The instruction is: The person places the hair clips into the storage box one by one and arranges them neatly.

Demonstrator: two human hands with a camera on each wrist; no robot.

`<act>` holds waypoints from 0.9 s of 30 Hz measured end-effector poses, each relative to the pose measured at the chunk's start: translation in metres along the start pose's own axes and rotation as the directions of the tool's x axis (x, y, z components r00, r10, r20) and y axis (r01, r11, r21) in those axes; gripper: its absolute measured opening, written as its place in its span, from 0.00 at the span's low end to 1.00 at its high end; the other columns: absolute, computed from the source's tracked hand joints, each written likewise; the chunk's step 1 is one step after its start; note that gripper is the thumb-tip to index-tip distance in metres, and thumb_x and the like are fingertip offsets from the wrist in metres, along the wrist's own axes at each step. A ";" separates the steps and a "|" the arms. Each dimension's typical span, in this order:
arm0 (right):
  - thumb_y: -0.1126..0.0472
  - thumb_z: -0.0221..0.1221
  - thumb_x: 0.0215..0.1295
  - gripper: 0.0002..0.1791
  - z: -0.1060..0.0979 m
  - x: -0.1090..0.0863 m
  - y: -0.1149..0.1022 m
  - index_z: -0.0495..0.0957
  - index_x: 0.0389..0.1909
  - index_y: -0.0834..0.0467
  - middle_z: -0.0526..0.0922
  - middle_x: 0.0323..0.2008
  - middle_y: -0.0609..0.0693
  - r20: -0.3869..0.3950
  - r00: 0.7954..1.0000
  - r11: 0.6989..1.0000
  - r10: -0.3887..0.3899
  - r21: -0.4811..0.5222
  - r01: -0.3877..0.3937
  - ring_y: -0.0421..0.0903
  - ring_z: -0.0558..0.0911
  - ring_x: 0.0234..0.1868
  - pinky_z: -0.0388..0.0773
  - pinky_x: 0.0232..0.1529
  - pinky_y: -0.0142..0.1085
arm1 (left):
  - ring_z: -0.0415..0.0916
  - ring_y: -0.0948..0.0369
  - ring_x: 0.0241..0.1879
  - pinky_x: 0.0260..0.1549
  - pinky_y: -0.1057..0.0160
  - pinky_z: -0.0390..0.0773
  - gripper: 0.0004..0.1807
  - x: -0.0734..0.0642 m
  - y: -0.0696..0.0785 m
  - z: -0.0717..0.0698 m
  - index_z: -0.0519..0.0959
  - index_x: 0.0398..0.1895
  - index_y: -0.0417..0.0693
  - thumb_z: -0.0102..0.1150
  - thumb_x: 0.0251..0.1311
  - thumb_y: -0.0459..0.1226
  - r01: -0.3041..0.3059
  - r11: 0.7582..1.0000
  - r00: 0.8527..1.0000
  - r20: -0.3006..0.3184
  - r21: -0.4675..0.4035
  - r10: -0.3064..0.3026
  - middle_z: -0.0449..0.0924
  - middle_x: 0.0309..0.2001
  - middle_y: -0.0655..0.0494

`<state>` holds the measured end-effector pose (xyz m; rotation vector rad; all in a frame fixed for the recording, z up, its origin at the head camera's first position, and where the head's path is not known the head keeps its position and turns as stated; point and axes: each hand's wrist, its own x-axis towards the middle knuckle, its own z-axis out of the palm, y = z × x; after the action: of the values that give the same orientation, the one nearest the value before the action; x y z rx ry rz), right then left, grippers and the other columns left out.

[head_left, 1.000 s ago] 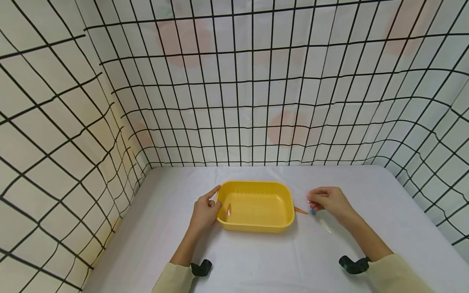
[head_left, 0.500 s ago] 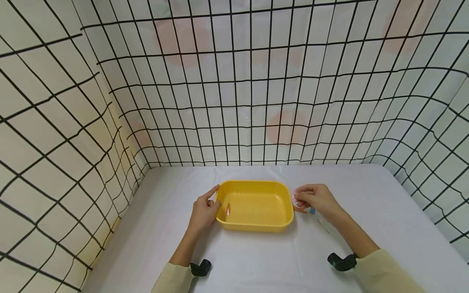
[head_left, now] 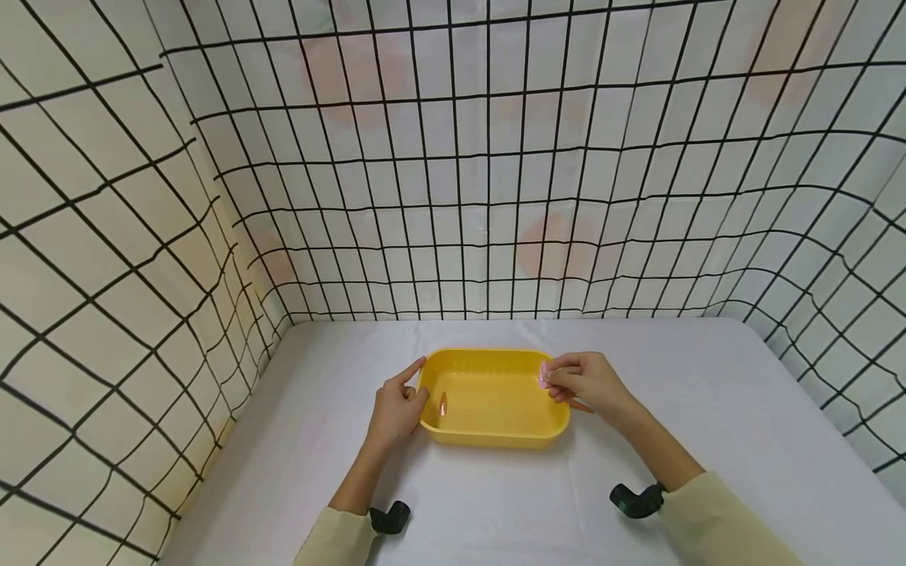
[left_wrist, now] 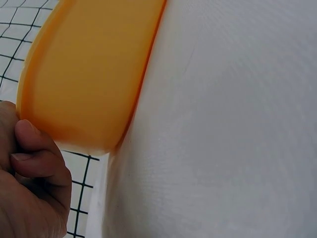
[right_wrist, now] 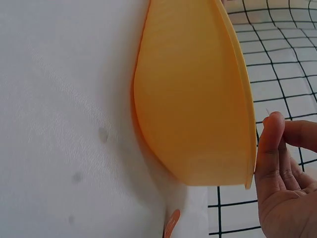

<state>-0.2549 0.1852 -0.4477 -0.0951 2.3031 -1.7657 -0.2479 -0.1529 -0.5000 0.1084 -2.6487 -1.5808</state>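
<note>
I see the right hand (head_left: 586, 383) pinching a pink piece (head_left: 543, 376) over the yellow tray (head_left: 495, 405), the left hand (head_left: 395, 407) gripping its opposite end.

Yellow tray (head_left: 491, 405), orange piece (head_left: 582, 406) on white table (head_left: 495, 503)

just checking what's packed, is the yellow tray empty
Not empty: in the head view, a small orange piece lies inside the yellow tray, near its left end.

White table (head_left: 488, 503), smooth matte top. White backdrop (head_left: 502, 182) with black grid lines (head_left: 487, 181) rises behind the table and along its left and right sides; pale pink round blotches (head_left: 555, 255) behind the table.
</note>
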 end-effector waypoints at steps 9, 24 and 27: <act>0.64 0.65 0.68 0.17 0.019 0.013 0.001 0.80 0.51 0.73 0.90 0.35 0.56 0.035 0.999 0.999 -0.032 0.033 0.031 0.44 0.88 0.29 0.87 0.35 0.34 | 0.57 0.62 0.09 0.10 0.71 0.61 0.34 0.000 -0.001 0.000 0.73 0.73 0.63 0.57 0.62 0.34 -0.011 1.000 1.000 -0.005 0.004 0.011 0.61 0.11 0.59; 0.66 0.64 0.68 0.17 0.055 0.025 -0.004 0.79 0.52 0.73 0.90 0.36 0.59 0.090 0.994 0.997 -0.057 0.047 0.053 0.49 0.89 0.31 0.88 0.37 0.39 | 0.57 0.62 0.08 0.09 0.71 0.62 0.33 -0.002 0.001 -0.001 0.74 0.73 0.63 0.56 0.62 0.34 -0.015 1.000 1.000 -0.006 0.004 0.015 0.61 0.11 0.59; 0.65 0.64 0.68 0.17 0.061 0.028 -0.005 0.79 0.52 0.73 0.90 0.36 0.59 0.083 0.996 0.997 -0.041 0.063 0.036 0.48 0.89 0.31 0.88 0.37 0.38 | 0.56 0.62 0.08 0.09 0.71 0.61 0.33 -0.002 0.001 0.000 0.74 0.73 0.63 0.56 0.62 0.34 -0.029 1.000 1.000 -0.010 0.007 0.029 0.61 0.11 0.60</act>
<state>-0.2685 0.1206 -0.4615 -0.2011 2.2004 -1.8134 -0.2463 -0.1524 -0.4989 0.0772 -2.6365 -1.5584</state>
